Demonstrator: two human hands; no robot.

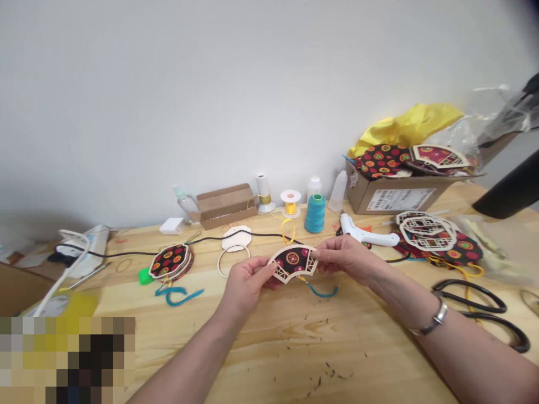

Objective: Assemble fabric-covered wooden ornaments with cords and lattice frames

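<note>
Between both hands is a fan-shaped ornament (293, 259), with a pale wooden cut-out frame over dark patterned fabric. My left hand (248, 280) pinches its left end, thumb on top. At its right end, my right hand (343, 257) grips the frame between thumb and fingers. A yellow cord loop (288, 229) sticks up from its top edge, and a teal tassel cord (323, 292) hangs below. Just left of my left hand lies a thin wooden ring (219, 262). A white glue gun (370, 234) rests behind my right hand.
A stack of patterned pieces (169, 261) lies at left. Along the wall stand a teal thread cone (315, 214), a yellow cord spool (290, 204) and an open brown box (227, 206). At right are a full carton (396, 193), wooden lattice frames (427, 231) and black-handled scissors (471, 296).
</note>
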